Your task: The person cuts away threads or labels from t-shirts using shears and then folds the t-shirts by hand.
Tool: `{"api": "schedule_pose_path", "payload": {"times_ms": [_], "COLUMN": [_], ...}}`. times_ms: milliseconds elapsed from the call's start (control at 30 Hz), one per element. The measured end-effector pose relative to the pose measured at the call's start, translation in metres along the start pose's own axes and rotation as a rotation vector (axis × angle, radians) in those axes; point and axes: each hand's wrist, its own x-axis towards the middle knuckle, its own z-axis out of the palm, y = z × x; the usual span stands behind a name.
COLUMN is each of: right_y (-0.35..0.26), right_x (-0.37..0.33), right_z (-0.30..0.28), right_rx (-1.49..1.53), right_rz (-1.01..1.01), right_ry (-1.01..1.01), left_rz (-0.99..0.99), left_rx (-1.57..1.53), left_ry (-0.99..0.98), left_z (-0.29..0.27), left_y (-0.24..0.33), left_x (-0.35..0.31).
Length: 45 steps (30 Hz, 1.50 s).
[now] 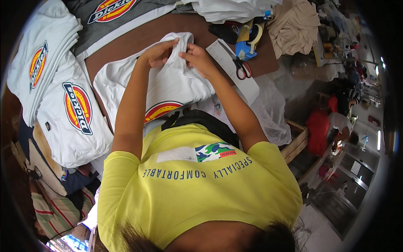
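A white T-shirt (121,84) with a red and yellow printed emblem lies in front of me on a brown table top (163,27). My left hand (159,53) is closed on its gathered upper part, fingers pinching the cloth. On the other side of the same fold, my right hand (197,59) grips the fabric between thumb and fingers. Between the two hands the cloth stands up in a raised loop. The shirt's emblem is partly cut off where the near edge folds away toward my body.
Folded white shirts (54,122) with matching emblems are stacked at left. A grey garment (138,17) lies at the far side. Scissors (242,69) rest on a paper strip beside a blue tape dispenser (245,49). Beige cloth (294,27) is heaped at far right; a wooden crate (296,143) stands below.
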Motion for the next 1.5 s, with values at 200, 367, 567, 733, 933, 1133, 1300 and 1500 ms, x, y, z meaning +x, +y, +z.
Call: {"api": "schedule_pose_path", "payload": {"times_ms": [200,367,567,733,933,1133,1300,1500], "right_y": [-0.012,0.014,-0.002,-0.038,-0.021,0.033,0.031,-0.017], "right_x": [-0.023,-0.067,-0.141,-0.179,-0.182,-0.184,-0.175,-0.164], "right_z": [0.007,0.004,-0.001,0.017,-0.026,-0.082,-0.091,-0.072], "right_rx": [-0.113,-1.014,-1.581,-1.461,-0.988,-0.681,-0.57,-1.173], "right_rz": [-0.07,-0.22,-0.454,-0.65,-0.459,-0.001,0.08,0.038], "right_ry": [-0.032,-0.137,-0.324,-0.082,0.482,0.511,0.492,0.443], "left_rz": [0.239,0.558,0.739,0.825,0.521,0.332,0.376,0.279], "left_rx": [-0.165,-0.191,-0.302,-0.297,-0.022,0.156,0.127,0.257], "left_ry": [-0.029,0.083,0.334,0.352,0.429,0.436,0.454,0.491], "left_z": [0.016,0.001,-0.041,-0.04,-0.066,-0.055,-0.04,-0.037], "left_y": [0.003,0.047,0.067,0.081,0.066,0.027,0.025,0.029], "left_x": [-0.015,-0.059,-0.118,-0.1,0.011,0.064,0.052,0.037]}}
